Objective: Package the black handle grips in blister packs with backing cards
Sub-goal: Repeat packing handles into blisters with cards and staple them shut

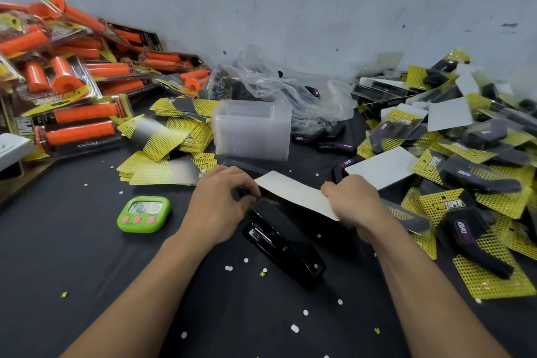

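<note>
Backing card (pixel 296 195), white side up, is being pinched at one end by the left hand (pixel 220 200) and gripped at the other by the right hand (pixel 354 203), fingers curled round it. It is being held over the black stapler (pixel 284 244) between the hands; whether it is in the mouth cannot be told. Loose black handle grips (pixel 337 148) are lying beyond the right hand. Risk: if the card is being fed skewed, the staple could miss the blister edge or crease the card.
</note>
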### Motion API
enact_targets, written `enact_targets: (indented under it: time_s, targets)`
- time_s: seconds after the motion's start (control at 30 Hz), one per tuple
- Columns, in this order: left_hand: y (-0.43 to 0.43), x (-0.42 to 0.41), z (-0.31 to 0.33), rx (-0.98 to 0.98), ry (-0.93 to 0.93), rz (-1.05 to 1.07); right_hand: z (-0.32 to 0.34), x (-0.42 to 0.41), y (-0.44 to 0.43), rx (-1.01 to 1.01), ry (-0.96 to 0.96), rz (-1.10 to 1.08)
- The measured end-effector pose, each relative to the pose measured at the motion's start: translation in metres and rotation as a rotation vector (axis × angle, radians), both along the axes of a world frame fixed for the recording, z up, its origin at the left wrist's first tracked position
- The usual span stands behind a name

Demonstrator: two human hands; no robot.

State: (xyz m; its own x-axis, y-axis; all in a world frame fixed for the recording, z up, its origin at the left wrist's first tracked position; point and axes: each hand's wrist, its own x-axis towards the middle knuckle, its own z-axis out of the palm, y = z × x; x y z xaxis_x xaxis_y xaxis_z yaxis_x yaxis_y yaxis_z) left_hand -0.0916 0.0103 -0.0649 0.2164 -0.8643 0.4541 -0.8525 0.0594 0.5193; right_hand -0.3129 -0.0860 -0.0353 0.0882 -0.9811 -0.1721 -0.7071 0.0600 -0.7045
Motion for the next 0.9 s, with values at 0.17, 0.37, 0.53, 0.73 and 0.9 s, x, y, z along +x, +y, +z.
enact_targets:
  time_s: [0.17,0.37,0.53,0.73,0.9]
  targets:
    - [0.002,0.003,0.001,0.009,0.01,-0.027,0.002,-0.001,-0.004,-0.086,0.031,-0.092]
    - [0.003,0.001,0.002,0.047,-0.019,-0.07,0.004,0.0,0.005,-0.234,0.043,0.137]
    - [0.005,0.001,0.004,0.034,-0.041,-0.089,0.01,-0.004,0.007,-0.181,-0.02,0.308]
    - [0.003,0.0,0.001,0.032,-0.036,-0.09,0.006,-0.007,0.005,-0.011,-0.153,0.43]
    - [0.003,0.0,0.0,0.034,-0.032,-0.077,0.012,-0.022,-0.001,0.177,-0.227,0.429]
